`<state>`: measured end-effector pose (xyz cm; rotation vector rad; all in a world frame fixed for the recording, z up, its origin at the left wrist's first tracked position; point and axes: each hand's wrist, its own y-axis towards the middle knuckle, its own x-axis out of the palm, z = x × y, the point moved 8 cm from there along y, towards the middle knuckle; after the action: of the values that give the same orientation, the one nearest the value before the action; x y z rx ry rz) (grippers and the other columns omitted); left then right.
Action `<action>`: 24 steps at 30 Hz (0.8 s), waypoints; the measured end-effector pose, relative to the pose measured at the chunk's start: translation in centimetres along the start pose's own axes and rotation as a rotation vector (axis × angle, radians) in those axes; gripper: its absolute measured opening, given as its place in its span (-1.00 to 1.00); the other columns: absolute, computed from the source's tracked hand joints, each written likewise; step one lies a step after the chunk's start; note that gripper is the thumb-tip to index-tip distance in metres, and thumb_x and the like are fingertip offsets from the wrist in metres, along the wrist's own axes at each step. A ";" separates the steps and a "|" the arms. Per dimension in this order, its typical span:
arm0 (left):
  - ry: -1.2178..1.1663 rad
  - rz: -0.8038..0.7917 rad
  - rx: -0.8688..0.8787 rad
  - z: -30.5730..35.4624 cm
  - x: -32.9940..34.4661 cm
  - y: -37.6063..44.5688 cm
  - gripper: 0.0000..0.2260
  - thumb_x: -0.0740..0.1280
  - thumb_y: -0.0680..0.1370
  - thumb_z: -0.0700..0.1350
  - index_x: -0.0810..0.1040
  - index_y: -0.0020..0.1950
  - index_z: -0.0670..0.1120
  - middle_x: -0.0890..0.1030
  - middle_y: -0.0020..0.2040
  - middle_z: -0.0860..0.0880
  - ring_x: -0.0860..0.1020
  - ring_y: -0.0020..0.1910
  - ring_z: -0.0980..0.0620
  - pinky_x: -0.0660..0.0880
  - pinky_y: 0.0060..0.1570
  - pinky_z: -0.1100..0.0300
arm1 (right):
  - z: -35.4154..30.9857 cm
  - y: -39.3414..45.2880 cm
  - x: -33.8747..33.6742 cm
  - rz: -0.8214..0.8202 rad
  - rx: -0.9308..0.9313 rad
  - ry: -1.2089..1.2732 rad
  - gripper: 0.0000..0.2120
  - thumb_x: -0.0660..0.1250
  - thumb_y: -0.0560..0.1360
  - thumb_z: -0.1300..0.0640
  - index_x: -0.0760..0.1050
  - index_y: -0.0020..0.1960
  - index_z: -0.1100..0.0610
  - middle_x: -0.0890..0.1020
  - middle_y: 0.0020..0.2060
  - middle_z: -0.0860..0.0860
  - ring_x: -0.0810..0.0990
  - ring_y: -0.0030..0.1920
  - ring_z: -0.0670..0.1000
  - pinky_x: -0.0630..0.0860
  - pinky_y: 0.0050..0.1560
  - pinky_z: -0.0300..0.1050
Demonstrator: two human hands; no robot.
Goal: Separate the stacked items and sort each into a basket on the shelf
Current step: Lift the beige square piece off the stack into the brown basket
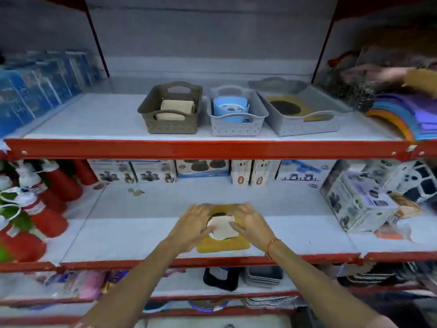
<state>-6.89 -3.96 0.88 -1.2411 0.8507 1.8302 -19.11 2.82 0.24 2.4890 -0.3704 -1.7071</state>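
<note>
Both hands (192, 224) (250, 222) pinching white piece (222, 227) atop yellow mat (223, 245); best lifted straight, mat pinned flat

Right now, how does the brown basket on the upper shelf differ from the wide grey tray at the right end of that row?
The brown basket is narrow and deep with a perforated wall; the wide grey tray is broad and shallow. The basket holds beige rectangular pieces; the tray holds a yellow pad with a dark round patch. The basket sits straight on the upper shelf; the tray sits angled. Both have cut-out handles.
</note>
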 end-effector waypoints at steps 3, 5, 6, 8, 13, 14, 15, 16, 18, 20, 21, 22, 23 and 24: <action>0.111 -0.364 -0.104 -2.8 5.1 0.9 -0.23 0.10 0.55 0.26 -0.08 0.56 -0.18 -0.06 0.59 -0.11 -0.10 0.56 -0.02 -0.17 0.53 -0.01 | 3.4 0.5 4.7 -0.359 0.144 -0.004 -0.45 0.38 0.48 0.04 0.34 0.44 0.08 0.35 0.46 0.02 0.22 0.49 0.02 0.19 0.50 -0.12; 0.163 -0.502 -0.155 -4.3 7.2 1.3 -0.03 -0.07 0.40 0.45 -0.19 0.54 -0.21 -0.19 0.58 -0.12 -0.23 0.55 -0.01 -0.27 0.52 -0.02 | 4.6 1.1 6.0 -0.441 0.167 0.023 -0.30 0.44 0.43 0.04 0.24 0.49 0.10 0.28 0.50 0.01 0.15 0.52 -0.01 0.14 0.53 -0.13; 0.196 -0.544 -0.160 -4.8 7.9 1.5 0.00 -0.09 0.38 0.47 -0.21 0.54 -0.23 -0.20 0.58 -0.13 -0.24 0.55 -0.02 -0.29 0.51 -0.03 | 5.1 1.5 6.5 -0.475 0.169 0.023 -0.24 0.45 0.42 0.02 0.20 0.51 0.11 0.24 0.51 0.02 0.12 0.53 -0.01 0.10 0.53 -0.13; 0.238 -0.577 -0.156 -5.5 8.7 2.0 -0.07 0.04 0.48 0.39 -0.24 0.53 -0.24 -0.21 0.57 -0.15 -0.26 0.54 -0.03 -0.31 0.50 -0.07 | 5.6 2.3 7.1 -0.545 0.152 0.004 -0.16 0.46 0.41 -0.02 0.11 0.54 0.12 0.17 0.54 0.03 0.05 0.55 0.00 0.06 0.55 -0.11; 0.232 -0.650 -0.156 -6.3 10.6 2.1 -0.05 0.12 0.49 0.36 -0.28 0.52 -0.23 -0.28 0.56 -0.16 -0.30 0.53 -0.06 -0.31 0.50 -0.09 | 5.7 2.9 9.2 -0.657 0.086 -0.044 -0.09 0.46 0.38 -0.07 0.05 0.56 0.09 0.13 0.55 0.03 0.03 0.56 0.01 0.08 0.55 -0.04; 0.233 -0.649 -0.153 -6.4 10.7 2.1 -0.05 0.13 0.49 0.36 -0.28 0.52 -0.23 -0.29 0.55 -0.17 -0.30 0.53 -0.07 -0.30 0.50 -0.08 | 5.8 3.0 9.4 -0.649 0.091 -0.046 -0.10 0.47 0.38 -0.07 0.06 0.55 0.08 0.16 0.55 0.03 0.07 0.55 0.03 0.12 0.54 -0.04; 0.238 -0.642 -0.148 -6.4 10.8 2.1 -0.06 0.13 0.49 0.35 -0.27 0.52 -0.23 -0.29 0.55 -0.17 -0.30 0.53 -0.08 -0.30 0.51 -0.07 | 6.0 3.0 9.4 -0.630 0.106 -0.042 -0.11 0.47 0.38 -0.06 0.08 0.55 0.07 0.19 0.54 0.03 0.12 0.53 0.04 0.16 0.52 -0.04; 0.244 -0.637 -0.138 -6.3 10.7 2.1 -0.07 0.13 0.50 0.34 -0.27 0.53 -0.23 -0.28 0.55 -0.18 -0.29 0.53 -0.08 -0.29 0.51 -0.06 | 6.1 3.0 9.4 -0.610 0.123 -0.035 -0.13 0.48 0.37 -0.06 0.11 0.54 0.06 0.23 0.52 0.03 0.18 0.51 0.05 0.20 0.49 -0.05; 0.239 -0.625 -0.127 -6.3 10.4 2.2 -0.10 0.13 0.51 0.32 -0.24 0.53 -0.23 -0.26 0.56 -0.18 -0.27 0.54 -0.09 -0.27 0.51 -0.05 | 6.3 2.9 9.0 -0.575 0.155 -0.028 -0.14 0.49 0.35 -0.07 0.15 0.52 0.06 0.29 0.49 0.04 0.26 0.47 0.06 0.26 0.46 -0.05; 0.203 -0.604 -0.128 -6.1 9.9 2.2 -0.14 0.13 0.54 0.28 -0.21 0.54 -0.23 -0.24 0.56 -0.18 -0.25 0.55 -0.08 -0.25 0.52 -0.02 | 6.3 2.9 8.5 -0.538 0.184 -0.011 -0.14 0.49 0.33 -0.08 0.16 0.51 0.06 0.30 0.48 0.04 0.27 0.46 0.06 0.27 0.46 -0.05; 0.179 -0.583 -0.130 -6.0 9.6 2.2 -0.16 0.13 0.54 0.27 -0.19 0.54 -0.22 -0.21 0.57 -0.18 -0.23 0.55 -0.07 -0.24 0.52 0.00 | 6.2 2.8 8.1 -0.518 0.197 0.006 -0.13 0.48 0.32 -0.08 0.17 0.51 0.06 0.31 0.47 0.03 0.26 0.45 0.06 0.27 0.46 -0.05; 0.157 -0.553 -0.128 -5.8 9.0 2.1 -0.19 0.12 0.55 0.26 -0.16 0.55 -0.21 -0.18 0.58 -0.17 -0.20 0.56 -0.05 -0.22 0.52 0.02 | 6.0 2.8 7.7 -0.495 0.204 0.020 -0.14 0.49 0.31 -0.08 0.18 0.50 0.07 0.32 0.46 0.04 0.26 0.45 0.05 0.28 0.45 -0.06; 0.139 -0.514 -0.121 -5.7 8.4 2.1 -0.23 0.12 0.57 0.24 -0.12 0.55 -0.20 -0.12 0.58 -0.15 -0.15 0.56 -0.03 -0.20 0.52 0.04 | 5.7 2.7 7.2 -0.471 0.203 0.031 -0.14 0.49 0.30 -0.09 0.20 0.49 0.07 0.34 0.44 0.04 0.27 0.44 0.05 0.28 0.44 -0.06; 0.121 -0.471 -0.110 -5.4 7.7 2.0 -0.28 0.11 0.58 0.22 -0.07 0.56 -0.18 -0.06 0.59 -0.13 -0.10 0.56 -0.01 -0.17 0.52 0.06 | 5.4 2.7 6.6 -0.451 0.201 0.040 -0.14 0.50 0.29 -0.09 0.22 0.48 0.07 0.36 0.42 0.05 0.28 0.42 0.05 0.28 0.43 -0.08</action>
<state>-8.15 -7.86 -7.86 -1.4872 0.4686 1.4477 -22.27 -1.18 -7.12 2.9217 0.0341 -1.8400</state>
